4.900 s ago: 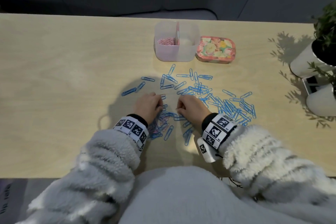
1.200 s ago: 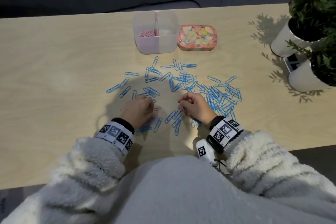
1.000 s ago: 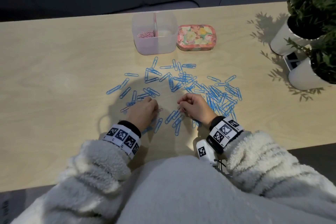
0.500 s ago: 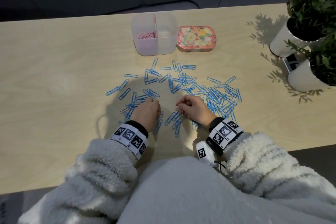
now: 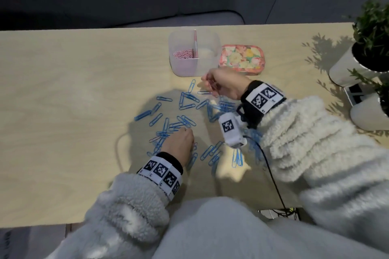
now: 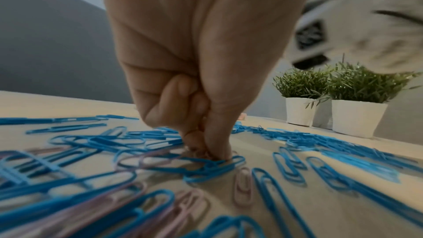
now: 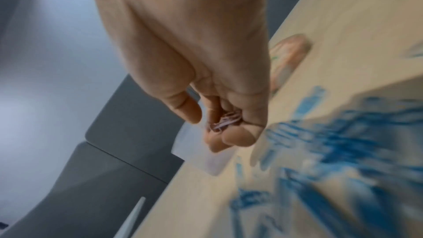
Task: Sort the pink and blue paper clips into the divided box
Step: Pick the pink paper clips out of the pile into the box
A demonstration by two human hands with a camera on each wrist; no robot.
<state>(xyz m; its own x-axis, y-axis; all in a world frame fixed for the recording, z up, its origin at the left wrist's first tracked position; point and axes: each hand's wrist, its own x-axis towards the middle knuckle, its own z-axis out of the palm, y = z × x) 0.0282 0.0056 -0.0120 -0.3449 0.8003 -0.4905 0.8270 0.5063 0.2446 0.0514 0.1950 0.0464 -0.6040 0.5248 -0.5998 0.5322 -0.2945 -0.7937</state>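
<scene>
The clear divided box (image 5: 212, 63) stands at the table's far middle, with pink clips (image 5: 183, 53) in its left compartment. Blue paper clips (image 5: 187, 99) lie scattered in front of it, mixed with a few pink ones (image 6: 243, 185). My right hand (image 5: 210, 84) hovers just before the box's front wall, fingers curled round a small bunch of pink clips (image 7: 226, 122). Lower down, my left hand (image 5: 179, 143) rests in the pile. Its thumb and fingertips (image 6: 219, 151) pinch down on clips on the table. Which clip they hold is unclear.
A floral tin (image 5: 241, 59) sits right beside the box. Two white plant pots (image 5: 345, 69) stand at the table's right edge. A cable runs from the right wrist off the near table edge. Bare wood lies to the left of the clips.
My right hand has risen from the pile and travelled toward the box with pink clips in it. The left hand stays low in the pile, shifted slightly.
</scene>
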